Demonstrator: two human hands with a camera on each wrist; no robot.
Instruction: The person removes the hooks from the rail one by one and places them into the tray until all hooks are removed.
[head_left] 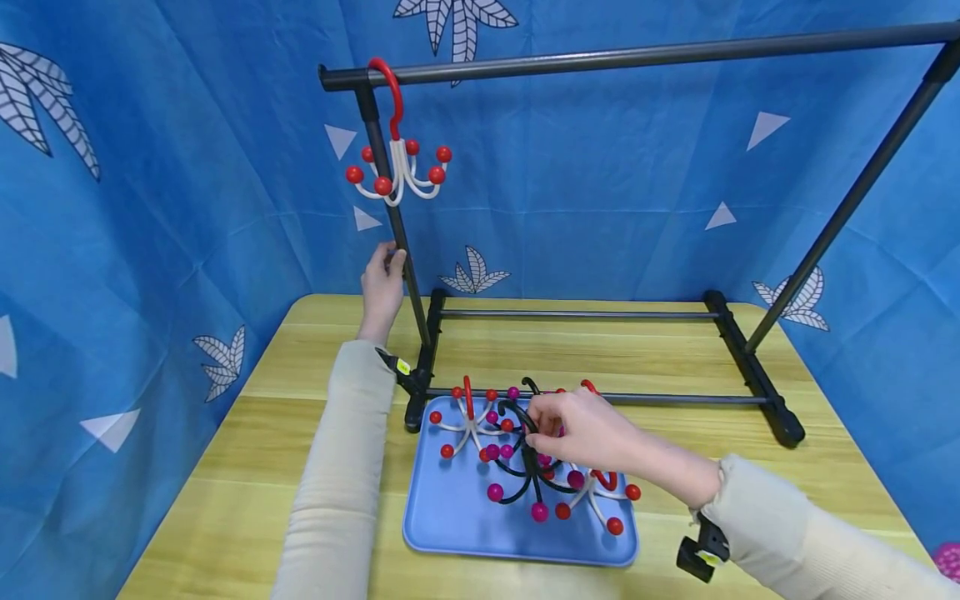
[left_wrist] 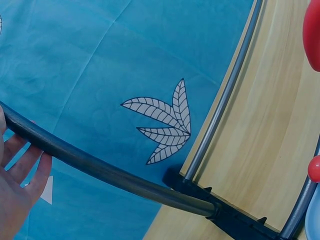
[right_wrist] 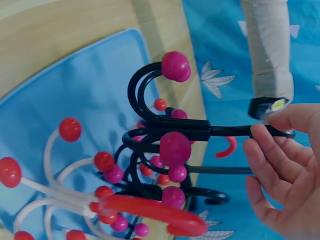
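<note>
Two hands busy: my left hand (head_left: 382, 287) wraps the rack's left upright pole (head_left: 390, 217), a white hook hanger with red balls (head_left: 400, 167) hung on the top bar (head_left: 637, 57) above it. My right hand (head_left: 581, 433) pinches the black hanger with magenta balls (head_left: 525, 467) over the blue tray (head_left: 457, 517) on the tabletop (head_left: 247, 450), white hangers tangled beside it

**Hooks on the tray, one on the rail**

Your left hand (head_left: 382, 287) grips the upright post of the black rack (head_left: 585, 57) on the desk (head_left: 247, 450). Your right hand (head_left: 581, 433) pinches a black hook with magenta balls (head_left: 525, 475) over the blue tray (head_left: 450, 517), among white hooks with red balls (head_left: 468, 425). Another white hook (head_left: 397, 162) hangs from the rack's top rail by its red loop.
</note>
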